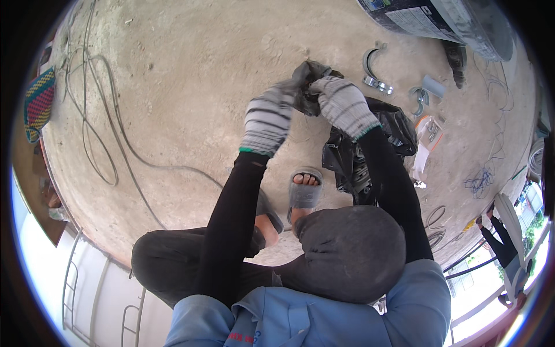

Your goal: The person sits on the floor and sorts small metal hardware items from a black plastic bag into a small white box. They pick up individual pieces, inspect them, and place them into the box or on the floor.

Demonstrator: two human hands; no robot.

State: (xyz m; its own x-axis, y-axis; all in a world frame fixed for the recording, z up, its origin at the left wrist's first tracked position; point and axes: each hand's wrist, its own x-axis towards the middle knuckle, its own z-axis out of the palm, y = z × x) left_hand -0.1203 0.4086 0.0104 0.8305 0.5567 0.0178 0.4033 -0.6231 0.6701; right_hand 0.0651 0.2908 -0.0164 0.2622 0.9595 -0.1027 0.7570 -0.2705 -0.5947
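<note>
A small crumpled black plastic bag [310, 70] is held up between my two hands, in front of my feet. My left hand [269, 115], in a grey-and-white striped knit glove, has blurred fingertips closed at the bag's left side. On the bag's right side, the fingers of my right hand [345, 106], gloved alike, are pinched on the plastic. Beneath my right forearm a larger black plastic bag [338, 156] lies open on the floor, with metal parts showing inside. What the small bag contains is hidden.
Right of my hands lie a metal pipe clamp [370, 66], a smaller clamp [418, 100], a grey pipe piece [433, 86] and a clear bag of hardware [426, 139]. A large bucket [462, 26] stands far right. Cables [115, 110] trail at left. Another person [504, 237] is at right.
</note>
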